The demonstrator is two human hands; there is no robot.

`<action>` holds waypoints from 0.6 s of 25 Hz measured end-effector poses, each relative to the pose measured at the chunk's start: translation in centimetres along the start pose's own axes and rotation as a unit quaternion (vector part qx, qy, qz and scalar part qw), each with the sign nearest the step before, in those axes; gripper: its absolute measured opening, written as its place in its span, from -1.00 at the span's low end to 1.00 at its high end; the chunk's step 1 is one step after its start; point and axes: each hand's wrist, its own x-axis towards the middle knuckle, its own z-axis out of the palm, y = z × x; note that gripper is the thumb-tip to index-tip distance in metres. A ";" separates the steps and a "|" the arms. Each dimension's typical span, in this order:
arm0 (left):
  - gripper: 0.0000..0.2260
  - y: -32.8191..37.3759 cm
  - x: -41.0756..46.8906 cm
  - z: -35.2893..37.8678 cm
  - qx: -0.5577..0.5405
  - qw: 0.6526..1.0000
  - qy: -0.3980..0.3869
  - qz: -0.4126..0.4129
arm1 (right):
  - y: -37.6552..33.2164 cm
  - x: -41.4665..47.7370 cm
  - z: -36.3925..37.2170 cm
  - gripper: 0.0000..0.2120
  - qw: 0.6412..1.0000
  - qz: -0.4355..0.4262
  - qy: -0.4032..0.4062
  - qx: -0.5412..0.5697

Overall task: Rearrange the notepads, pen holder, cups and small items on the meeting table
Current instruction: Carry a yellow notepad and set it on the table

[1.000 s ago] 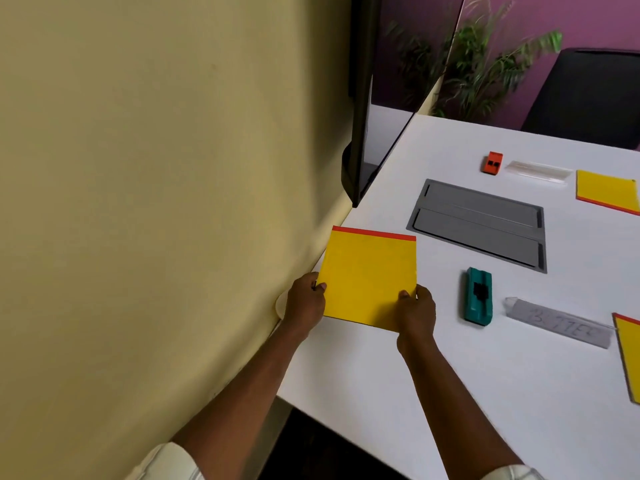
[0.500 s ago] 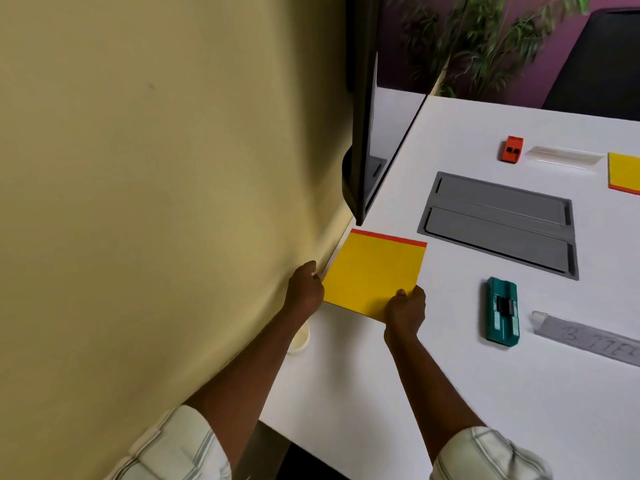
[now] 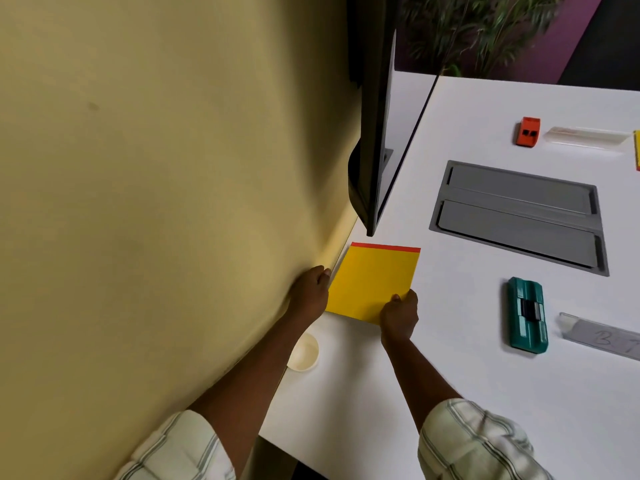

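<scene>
**Desk:** Status, left to right?

**Operator:** I note the left hand (image 3: 310, 292) curled on the wall-side edge of the square yellow paper notepad with a red top strip (image 3: 374, 278). The notepad lies flat on the white meeting table (image 3: 450, 393), close to the wall and below the black screen (image 3: 372, 133). A small white paper cup (image 3: 305, 351) stands just in front of it, partly behind the left forearm. The right hand (image 3: 400, 315) pinches the near right corner, thumb on top.

**Desk:** What remains?

**Operator:** In my judgement this pad is almost placed but not yet let go. The teal plastic block (image 3: 526, 315), small orange block (image 3: 527, 131), grey name strip (image 3: 602, 336), clear name strip (image 3: 585, 136) and a second yellow pad (image 3: 637, 150) lie apart and unhandled. I see no pen holder.
</scene>
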 end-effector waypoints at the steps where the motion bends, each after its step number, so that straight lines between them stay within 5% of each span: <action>1: -0.69 -0.1 0.1 0.0 -0.001 1.000 -0.003 -0.001 | 0.2 0.3 0.2 -0.72 1.000 0.000 -0.004 -0.007; 15: -0.60 -1.6 0.7 0.8 0.019 0.999 -0.021 -0.014 | 3.1 0.8 2.6 -0.65 0.995 0.037 -0.045 -0.084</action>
